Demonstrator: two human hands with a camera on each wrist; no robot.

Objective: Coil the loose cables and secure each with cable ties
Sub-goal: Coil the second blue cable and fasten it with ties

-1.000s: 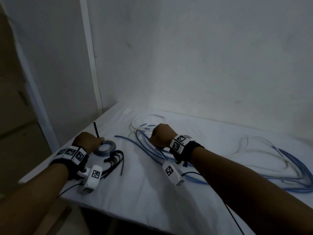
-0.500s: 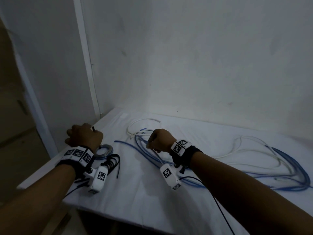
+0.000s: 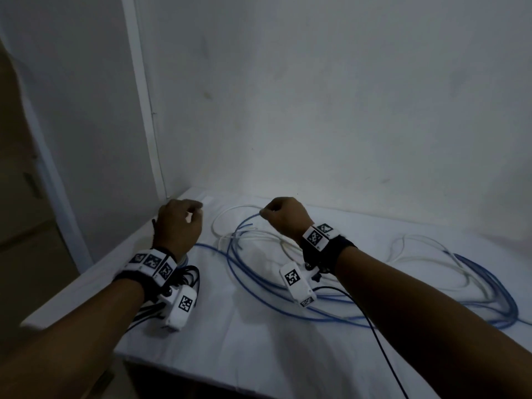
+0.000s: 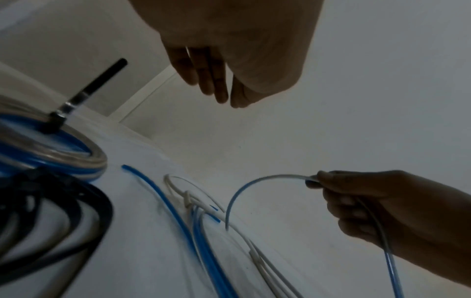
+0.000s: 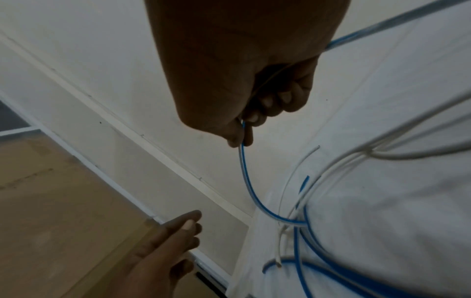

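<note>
My right hand [image 3: 263, 213] is raised over the white table [image 3: 259, 355] and grips a thin blue cable [image 3: 244, 226] near its free end; the end arcs down to the cloth [image 4: 254, 185] [image 5: 244, 171]. My left hand [image 3: 193, 214] hovers to its left with relaxed fingers [image 4: 216, 86] and holds nothing. Below the left wrist lies a small finished blue-and-clear coil [image 4: 51, 149], bound by a black cable tie [image 4: 89, 88] whose tail sticks up. A bunch of black cable ties [image 4: 63, 211] lies beside the coil. Loose blue [image 3: 259, 286] and white cables [image 3: 230, 210] sprawl across the table.
A bigger tangle of blue and white cable [image 3: 475, 277] lies at the table's right. White walls close the far side and the left corner. The table's left edge [image 3: 86, 283] drops to the floor. Black wrist-camera leads [image 3: 374, 326] trail over the cloth.
My left hand has let go of the tied coil and risen toward the far corner. My right hand has lifted the blue cable's end off the table.
</note>
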